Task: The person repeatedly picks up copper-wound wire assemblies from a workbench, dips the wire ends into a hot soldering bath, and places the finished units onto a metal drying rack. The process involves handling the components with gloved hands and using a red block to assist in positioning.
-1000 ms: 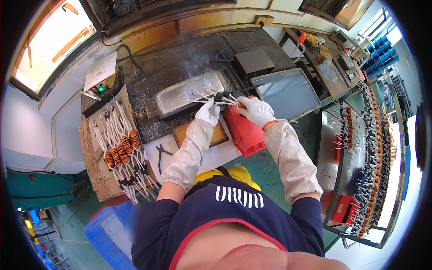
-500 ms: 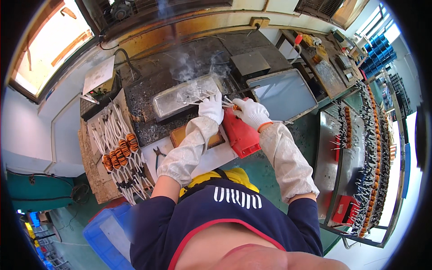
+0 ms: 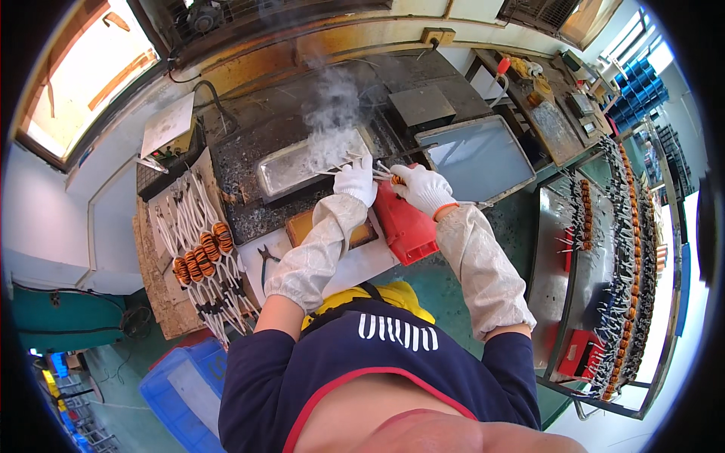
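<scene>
Both my hands wear white gloves. My right hand (image 3: 424, 189) is closed on a toroidal coil (image 3: 396, 180) wound with copper-coloured wire, only partly visible between the fingers. White leads run from it toward my left hand (image 3: 355, 182), whose fingers are closed on them. The lead ends (image 3: 326, 171) reach over the right part of a long metal solder pot (image 3: 273, 180) with a shiny silvery surface. Smoke rises from there and blurs the tips, so I cannot tell whether they touch the metal. A red plastic bin (image 3: 405, 230) lies just below my right hand.
Several finished-looking coils (image 3: 204, 258) lie on a board at left, near pliers (image 3: 264, 260). An amber-filled tray (image 3: 300, 228) sits before the pot. At right are a grey-blue tray (image 3: 483, 158), a metal box (image 3: 421, 107) and a coil-laden rack (image 3: 547, 279). A blue crate (image 3: 170, 392) stands lower left.
The smoke over the pot has drifted and thickened into a plume above its right part. My hands and the coil hold nearly the same place.
</scene>
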`<move>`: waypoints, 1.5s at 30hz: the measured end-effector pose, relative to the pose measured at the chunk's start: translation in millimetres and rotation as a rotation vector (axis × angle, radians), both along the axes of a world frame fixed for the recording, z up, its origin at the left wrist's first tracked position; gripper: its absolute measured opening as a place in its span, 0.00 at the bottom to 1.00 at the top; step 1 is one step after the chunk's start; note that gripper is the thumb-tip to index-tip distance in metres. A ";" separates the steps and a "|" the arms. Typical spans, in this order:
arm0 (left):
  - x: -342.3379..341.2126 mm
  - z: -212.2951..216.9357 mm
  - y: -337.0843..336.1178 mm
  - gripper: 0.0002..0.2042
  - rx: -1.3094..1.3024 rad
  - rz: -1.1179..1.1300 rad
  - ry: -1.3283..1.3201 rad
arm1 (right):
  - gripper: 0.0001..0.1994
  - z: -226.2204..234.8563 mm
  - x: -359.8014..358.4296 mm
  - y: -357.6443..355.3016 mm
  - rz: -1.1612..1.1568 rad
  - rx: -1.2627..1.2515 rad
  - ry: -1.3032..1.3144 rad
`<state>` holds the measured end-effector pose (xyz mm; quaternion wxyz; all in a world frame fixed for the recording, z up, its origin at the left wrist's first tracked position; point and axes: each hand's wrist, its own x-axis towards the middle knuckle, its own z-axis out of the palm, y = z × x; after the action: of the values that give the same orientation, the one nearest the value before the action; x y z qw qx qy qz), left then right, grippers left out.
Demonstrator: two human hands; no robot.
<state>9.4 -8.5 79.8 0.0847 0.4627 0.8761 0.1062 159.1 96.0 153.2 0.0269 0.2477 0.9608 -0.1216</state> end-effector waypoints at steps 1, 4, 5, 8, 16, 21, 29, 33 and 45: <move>0.1 -0.3 -0.4 0.36 0.008 0.005 0.001 | 0.18 1.1 -1.3 0.0 0.000 -0.001 -0.013; 1.2 0.5 -0.7 0.35 0.025 0.009 0.012 | 0.18 -3.7 -0.8 2.4 0.000 0.000 0.016; 1.2 0.0 -0.5 0.35 0.027 0.007 0.020 | 0.18 -5.1 -0.7 2.7 0.002 0.001 0.037; 0.9 -0.1 -0.2 0.35 0.022 0.014 0.024 | 0.18 -6.2 -1.8 4.1 0.014 0.004 0.043; -0.6 -7.6 -2.0 0.36 0.061 -0.007 0.042 | 0.18 -4.6 -1.8 2.7 0.020 0.000 0.056; 5.4 -1.6 -3.9 0.36 0.059 -0.016 0.057 | 0.18 -1.7 0.4 3.2 0.010 -0.016 0.053; 26.7 -0.5 -12.5 0.39 0.164 -0.080 0.149 | 0.19 -11.8 36.6 -7.5 -0.113 -0.015 0.078; 36.0 1.0 -18.9 0.40 0.237 -0.110 0.225 | 0.19 -10.5 51.1 -19.1 -0.185 -0.076 0.125; 117.1 -7.7 -76.7 0.26 0.383 -0.389 0.011 | 0.19 -32.1 66.0 -39.2 -0.361 -0.140 0.537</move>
<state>126.5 -85.3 72.0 0.0098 0.6303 0.7352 0.2491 225.1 56.8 121.1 -0.2325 0.3708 0.8633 -0.2512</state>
